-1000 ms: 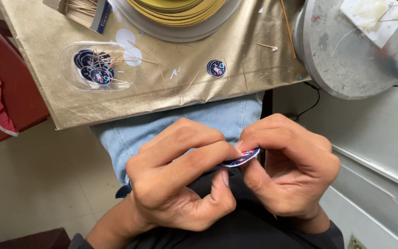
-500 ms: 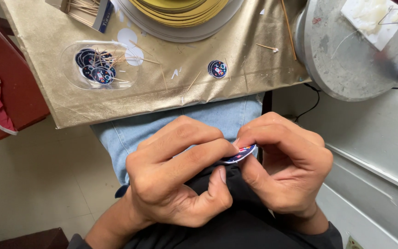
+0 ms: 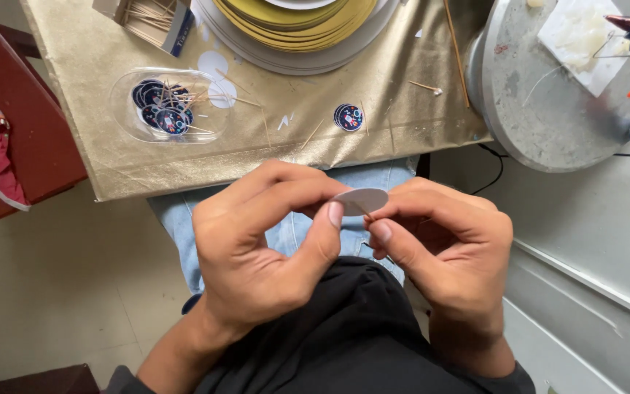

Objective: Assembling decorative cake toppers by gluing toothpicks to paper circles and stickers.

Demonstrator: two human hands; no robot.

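Left hand: pinches a pale, smooth paper disc.
Right hand: pinches the same disc.
Table edge: round sticker on creased gold cloth.

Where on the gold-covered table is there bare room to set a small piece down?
Bare gold cloth lies between the lone round sticker and the grey round stand, and along the front edge below the clear tray. Crowded: around the stacked gold plates and toothpick box.

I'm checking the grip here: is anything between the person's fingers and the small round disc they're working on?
Nothing visible: both the left hand and right hand pinch the pale round disc directly, above the lap.
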